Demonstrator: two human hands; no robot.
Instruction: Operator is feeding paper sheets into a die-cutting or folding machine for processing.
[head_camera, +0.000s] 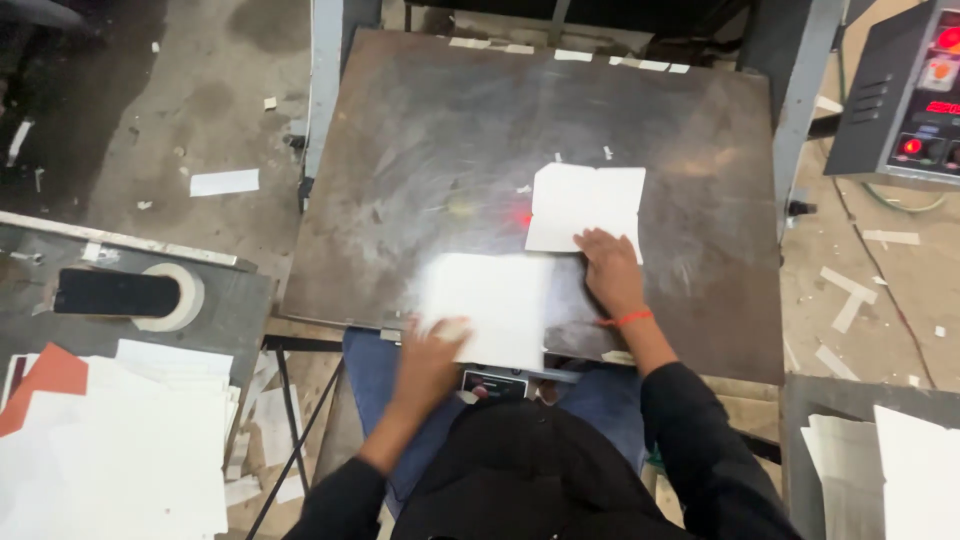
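Lying at far left, loose white paper sheets (140, 440) spread beside a tape roll (165, 297). Left hand (430, 355) grips a blurred white sheet (490, 305) at the scuffed steel plate's (420, 150) near edge. Right hand (610, 270) presses flat, fingers spread, on a notched white card (585, 200); bare metal surrounds both. Scraps litter the concrete floor (200, 90).

Bare steel bench (420, 150), dull grey-brown and scuffed, throwing a soft sheen near its middle. Matt white paper sheet (585, 205) there, another white paper sheet (490, 305) at the near edge, blurred. Rough, stained concrete floor (200, 90) beyond.
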